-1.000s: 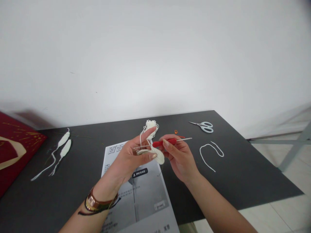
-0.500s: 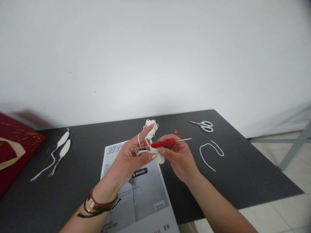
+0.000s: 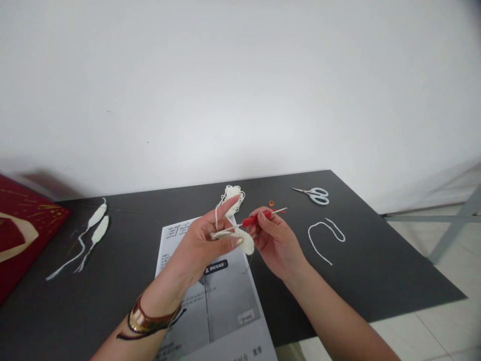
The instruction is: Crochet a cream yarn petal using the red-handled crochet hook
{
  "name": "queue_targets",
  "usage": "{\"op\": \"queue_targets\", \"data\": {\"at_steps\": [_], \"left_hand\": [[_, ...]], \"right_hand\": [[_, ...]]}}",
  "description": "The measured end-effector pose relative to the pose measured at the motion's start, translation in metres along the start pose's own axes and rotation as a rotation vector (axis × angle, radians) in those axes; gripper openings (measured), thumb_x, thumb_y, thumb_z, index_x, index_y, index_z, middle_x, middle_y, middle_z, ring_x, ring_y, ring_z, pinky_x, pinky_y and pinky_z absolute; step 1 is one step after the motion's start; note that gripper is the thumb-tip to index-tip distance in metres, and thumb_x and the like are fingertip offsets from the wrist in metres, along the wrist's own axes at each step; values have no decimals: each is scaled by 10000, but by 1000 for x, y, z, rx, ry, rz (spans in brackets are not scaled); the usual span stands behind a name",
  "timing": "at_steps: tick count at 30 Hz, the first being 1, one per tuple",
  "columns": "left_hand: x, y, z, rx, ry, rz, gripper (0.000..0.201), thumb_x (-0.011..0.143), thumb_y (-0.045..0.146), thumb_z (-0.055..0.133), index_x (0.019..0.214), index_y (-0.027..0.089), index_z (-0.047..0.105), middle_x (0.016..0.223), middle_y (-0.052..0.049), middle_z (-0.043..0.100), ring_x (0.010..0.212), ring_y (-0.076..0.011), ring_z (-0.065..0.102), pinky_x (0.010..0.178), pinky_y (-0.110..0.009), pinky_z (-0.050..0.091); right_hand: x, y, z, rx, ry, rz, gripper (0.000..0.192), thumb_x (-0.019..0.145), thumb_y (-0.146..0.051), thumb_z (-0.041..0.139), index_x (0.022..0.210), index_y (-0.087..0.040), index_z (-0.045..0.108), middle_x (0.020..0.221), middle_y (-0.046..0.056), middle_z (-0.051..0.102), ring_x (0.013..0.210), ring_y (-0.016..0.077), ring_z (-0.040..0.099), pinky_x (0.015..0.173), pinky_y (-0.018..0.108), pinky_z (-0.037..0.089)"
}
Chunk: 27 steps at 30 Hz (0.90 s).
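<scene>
Above the dark worktop [image 3: 376, 271], the left hand [image 3: 203, 245] is closed in a pinch on a small cream crochet piece [image 3: 240, 237], thumb pressing it against the fingers, with the working yarn [image 3: 217, 213] looped over the raised index finger. The right hand [image 3: 276, 240] is closed around a red-handled crochet hook [image 3: 257, 218], whose metal tip points left into the piece's edge. Judging by its size, the piece is partly worked: a short curved strip exists, and the yarn is uncut, leading back to the cream yarn bundle [image 3: 233, 193] behind the hands. Two finished white leaf-like pieces [image 3: 98, 224] with long tails lie well apart to the left, suggesting earlier units are complete. A printed instruction sheet [image 3: 221, 301] lies under the hands; scissors [image 3: 317, 194], a small orange stitch marker [image 3: 271, 203] and a loose yarn offcut [image 3: 323, 235] rest to the right.
</scene>
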<state>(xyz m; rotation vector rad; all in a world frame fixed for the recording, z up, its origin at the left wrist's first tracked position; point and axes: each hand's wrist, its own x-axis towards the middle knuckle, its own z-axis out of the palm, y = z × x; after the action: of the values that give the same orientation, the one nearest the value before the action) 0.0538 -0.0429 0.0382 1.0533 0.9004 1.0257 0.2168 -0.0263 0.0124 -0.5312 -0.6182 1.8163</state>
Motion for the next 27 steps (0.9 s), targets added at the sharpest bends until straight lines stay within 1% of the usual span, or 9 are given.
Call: {"op": "queue_targets", "data": {"at_steps": [2,4,7,9,12,18,21,24,27], "left_hand": [[-1,2,1,10,1,-20,675,705,175,741,1319,326,503,664,60,500,597,-58,444,565,-184,323],[-2,4,2,18,13,-31,676,691,183,749,1312,308,515,645,65,490,582,-58,434,557,-189,313],[-3,6,4,38,34,-39,682,678,195,753,1312,285,519,630,67,485,560,-56,411,538,-197,290],[-3,7,4,50,18,-38,677,688,196,746,1317,286,513,628,67,490,559,-55,408,540,-200,289],[-3,7,2,67,-10,-33,662,708,193,731,1321,298,504,636,65,497,560,-51,402,541,-199,286],[-3,8,2,118,3,-39,664,704,202,726,1322,302,504,643,65,489,545,-50,386,519,-200,278],[-3,9,4,118,36,-28,643,694,199,730,1293,325,533,639,70,471,543,-47,390,522,-194,290],[-1,8,5,120,89,0,618,673,192,744,1253,325,575,659,68,468,581,-54,433,564,-194,339],[1,5,6,149,162,37,625,673,205,744,1263,312,568,669,66,476,598,-65,447,581,-201,358]], "right_hand": [[2,-2,-2,-1,27,-17,135,752,-289,732,756,-175,660,622,-26,668,498,50,544,512,146,525],[2,-5,-3,-32,53,-66,147,733,-292,749,743,-179,654,603,-35,644,489,60,524,538,201,567],[2,-10,-4,-114,37,-166,139,732,-288,748,735,-181,659,604,-32,626,503,77,521,573,270,602],[2,-14,-4,-170,8,-219,127,744,-284,735,727,-178,666,616,-27,617,516,81,530,577,272,603],[1,-18,-5,-216,-10,-260,115,753,-273,725,717,-182,664,663,-25,614,543,85,548,581,263,594],[0,-22,-7,-270,-30,-309,108,768,-267,712,724,-183,658,632,-30,613,545,88,565,590,247,571],[0,-19,-7,-257,-4,-305,108,778,-281,703,747,-185,663,612,-27,631,526,89,563,585,258,577],[1,-14,-6,-250,52,-301,108,771,-291,709,769,-192,668,647,-25,658,525,87,577,592,267,588],[1,-9,-5,-321,90,-348,93,787,-286,694,785,-193,679,674,-19,670,556,92,611,607,247,573]]}}
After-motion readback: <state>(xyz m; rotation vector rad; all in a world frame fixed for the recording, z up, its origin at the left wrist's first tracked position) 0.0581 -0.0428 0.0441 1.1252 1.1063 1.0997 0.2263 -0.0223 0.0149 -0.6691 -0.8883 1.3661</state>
